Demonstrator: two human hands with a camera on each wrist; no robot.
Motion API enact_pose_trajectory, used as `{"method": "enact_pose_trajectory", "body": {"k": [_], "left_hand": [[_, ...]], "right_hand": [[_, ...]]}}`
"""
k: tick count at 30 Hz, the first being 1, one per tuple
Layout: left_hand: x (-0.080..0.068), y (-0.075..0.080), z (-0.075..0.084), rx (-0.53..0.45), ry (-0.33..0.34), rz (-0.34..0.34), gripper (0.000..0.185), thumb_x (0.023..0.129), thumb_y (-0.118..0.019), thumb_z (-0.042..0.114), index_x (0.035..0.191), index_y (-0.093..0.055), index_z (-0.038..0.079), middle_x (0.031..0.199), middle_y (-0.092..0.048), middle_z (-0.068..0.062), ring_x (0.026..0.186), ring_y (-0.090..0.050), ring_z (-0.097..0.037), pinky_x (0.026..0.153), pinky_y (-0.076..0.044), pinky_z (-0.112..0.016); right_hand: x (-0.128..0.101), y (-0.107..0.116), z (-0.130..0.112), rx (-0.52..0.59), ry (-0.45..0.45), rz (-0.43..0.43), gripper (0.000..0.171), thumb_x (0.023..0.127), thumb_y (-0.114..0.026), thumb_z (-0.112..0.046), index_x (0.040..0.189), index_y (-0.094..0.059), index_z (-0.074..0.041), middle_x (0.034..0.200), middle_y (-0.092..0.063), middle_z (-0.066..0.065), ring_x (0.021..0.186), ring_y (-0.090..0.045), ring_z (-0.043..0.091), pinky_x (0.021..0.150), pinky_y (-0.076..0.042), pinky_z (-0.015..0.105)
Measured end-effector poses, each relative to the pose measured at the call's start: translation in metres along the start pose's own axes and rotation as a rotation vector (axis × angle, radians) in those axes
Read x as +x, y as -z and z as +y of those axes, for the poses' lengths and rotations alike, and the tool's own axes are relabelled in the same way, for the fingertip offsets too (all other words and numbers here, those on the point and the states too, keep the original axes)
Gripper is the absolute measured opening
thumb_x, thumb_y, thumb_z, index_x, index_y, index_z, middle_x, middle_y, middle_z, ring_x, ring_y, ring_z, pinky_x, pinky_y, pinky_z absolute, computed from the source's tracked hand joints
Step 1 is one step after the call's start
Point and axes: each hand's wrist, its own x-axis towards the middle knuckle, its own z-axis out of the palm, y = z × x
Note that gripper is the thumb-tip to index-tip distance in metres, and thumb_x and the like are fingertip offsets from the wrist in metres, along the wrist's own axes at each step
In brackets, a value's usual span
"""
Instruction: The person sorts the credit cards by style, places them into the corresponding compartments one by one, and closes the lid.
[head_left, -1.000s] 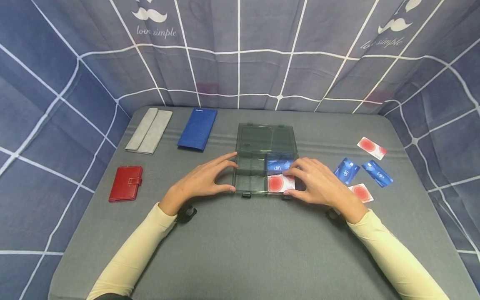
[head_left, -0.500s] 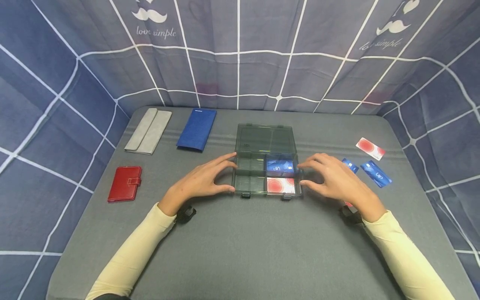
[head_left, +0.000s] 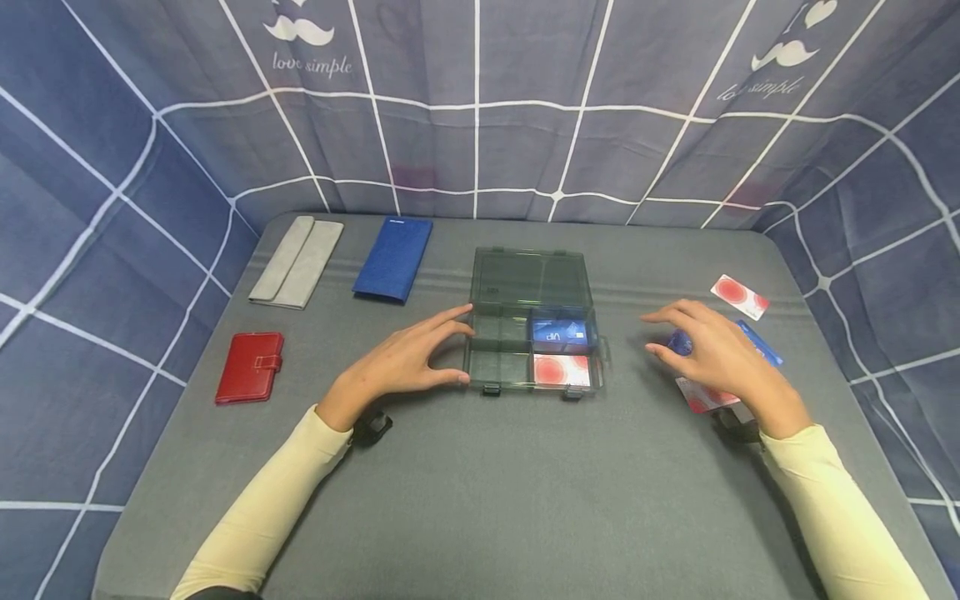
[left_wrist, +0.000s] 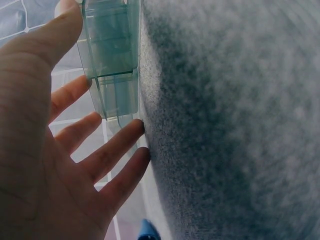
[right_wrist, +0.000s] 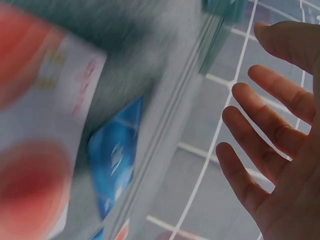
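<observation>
Head view: hands at the open box [head_left: 528, 333].
Left hand [head_left: 401, 362] braces its side, fingers relaxed; right hand [head_left: 712, 354] hovers released over loose cards [head_left: 701, 398].

- You can read "love simple" under a moustache sign on the backdrop cloth [head_left: 311, 62], upper left.
- The same wording stands upper right, partly distorted.
- "VIP" shows on the blue card [head_left: 558, 332] inside the box [head_left: 529, 279].

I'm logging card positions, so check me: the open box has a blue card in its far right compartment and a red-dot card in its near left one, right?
Not quite. The head view shows the red-dot card in the near right compartment of the open box, directly in front of the blue card. Both left compartments look empty.
</observation>
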Motion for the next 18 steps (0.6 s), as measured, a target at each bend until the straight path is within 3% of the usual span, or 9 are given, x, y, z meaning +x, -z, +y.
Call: {"method": "enact_pose_trajectory", "body": {"k": [6,11,18], "left_hand": [[0.0,0.0,0.0,-0.005,0.001,0.002,0.069,0.094,-0.081,0.056,0.15,-0.059,0.024,0.177,-0.028,0.006,0.155,-0.042,-0.029,0.114,-0.047,-0.06],[0.0,0.0,0.0,-0.007,-0.005,0.003,0.07,0.093,-0.08,0.058,0.15,-0.059,0.024,0.177,-0.028,0.005,0.155,-0.042,-0.029,0.114,-0.046,-0.06],[0.0,0.0,-0.001,-0.002,-0.007,0.004,0.069,0.094,-0.08,0.057,0.15,-0.059,0.024,0.177,-0.029,0.005,0.155,-0.043,-0.028,0.114,-0.046,-0.059]], "right_hand": [[-0.013,0.006,0.024,0.008,-0.022,-0.019,0.048,0.084,-0.091,-0.015,0.129,-0.076,-0.012,0.125,-0.071,0.013,0.119,-0.066,0.038,0.093,-0.051,0.059],[-0.025,0.007,0.043,0.024,-0.019,-0.045,0.049,0.081,-0.09,-0.01,0.128,-0.075,-0.008,0.124,-0.071,0.015,0.117,-0.065,0.036,0.093,-0.047,0.05],[-0.035,0.002,0.066,0.068,0.021,-0.044,0.058,0.071,-0.094,-0.003,0.126,-0.075,-0.005,0.122,-0.07,0.015,0.11,-0.064,0.032,0.098,-0.034,0.012]]}}
